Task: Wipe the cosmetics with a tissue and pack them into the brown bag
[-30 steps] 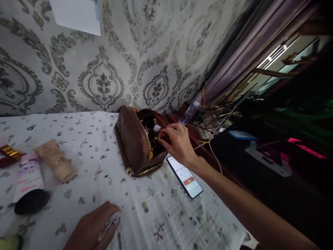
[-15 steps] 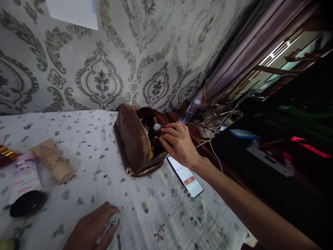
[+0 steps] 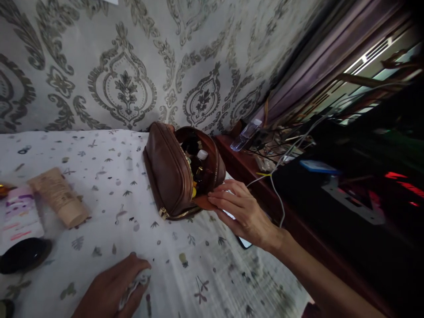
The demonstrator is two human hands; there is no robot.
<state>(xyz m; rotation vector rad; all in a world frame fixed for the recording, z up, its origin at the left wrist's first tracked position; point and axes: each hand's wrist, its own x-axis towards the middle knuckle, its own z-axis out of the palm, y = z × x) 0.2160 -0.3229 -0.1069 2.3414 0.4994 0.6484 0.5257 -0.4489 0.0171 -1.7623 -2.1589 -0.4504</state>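
Observation:
A brown leather bag (image 3: 168,170) lies unzipped on the patterned white sheet (image 3: 109,185), with a white-capped bottle (image 3: 202,154) and dark items inside. My right hand (image 3: 240,210) pinches the bag's brown edge at its front right opening. Under that hand, a lit phone (image 3: 245,243) is mostly covered. Lower down, my left hand (image 3: 115,282) rests over the sheet with its fingers curled round a small whitish, shiny object (image 3: 141,279). What that object is cannot be made out.
At the left lie a beige tube (image 3: 58,197), a white and purple tube (image 3: 21,216) and a black oval item (image 3: 23,255). Behind the bag, a clear bottle (image 3: 247,134) stands near cables (image 3: 281,170). A patterned wall rises behind.
My right hand has moved from above the bag's opening down to its front edge and gripped it, pulling the side outward. My left hand keeps its hold. The view has shifted slightly.

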